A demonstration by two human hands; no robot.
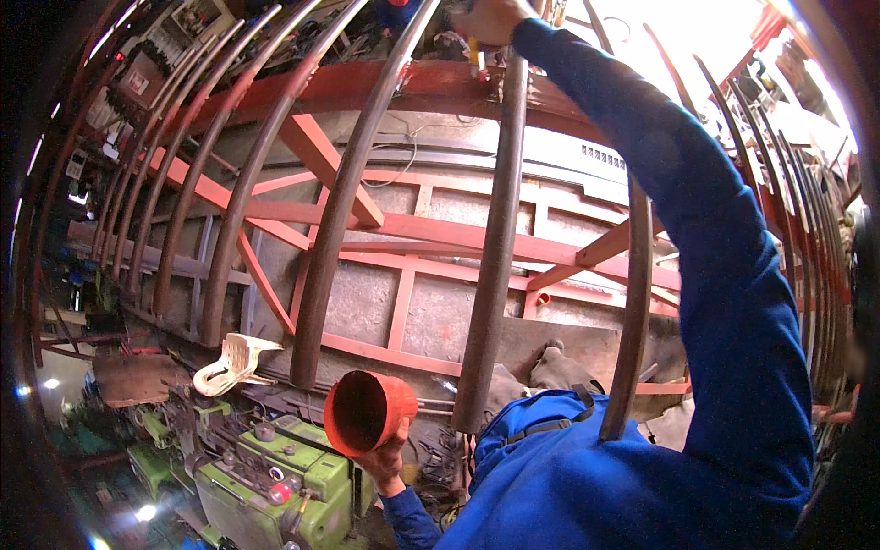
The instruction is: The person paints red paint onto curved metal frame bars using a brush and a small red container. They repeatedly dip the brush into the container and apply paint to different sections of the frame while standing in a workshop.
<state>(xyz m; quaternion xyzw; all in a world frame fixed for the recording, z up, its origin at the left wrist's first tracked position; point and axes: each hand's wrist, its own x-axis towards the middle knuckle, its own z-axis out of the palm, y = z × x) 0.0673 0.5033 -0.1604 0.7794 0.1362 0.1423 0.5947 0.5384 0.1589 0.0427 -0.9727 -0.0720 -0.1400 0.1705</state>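
My left hand [390, 456] is wrapped round the side of a round red pot [403, 408], tilted so its dark mouth faces up and left. Up at the top edge, my right hand [490, 20] reaches over a curved red-brown beam [449, 84], close to the upper part of a dark metal bar [498, 247]. Its fingers look closed, and a small yellow-and-red thing [476, 62] shows just below it, too small to name. Bright light and the picture's edge hide part of that hand.
Dark bars [353, 174] stand in a row on both sides of me. Red cross-braces [422, 225] run behind them. A green machine [275, 481] and a cream plastic chair [234, 362] are at the lower left. My shoe [555, 367] shows below.
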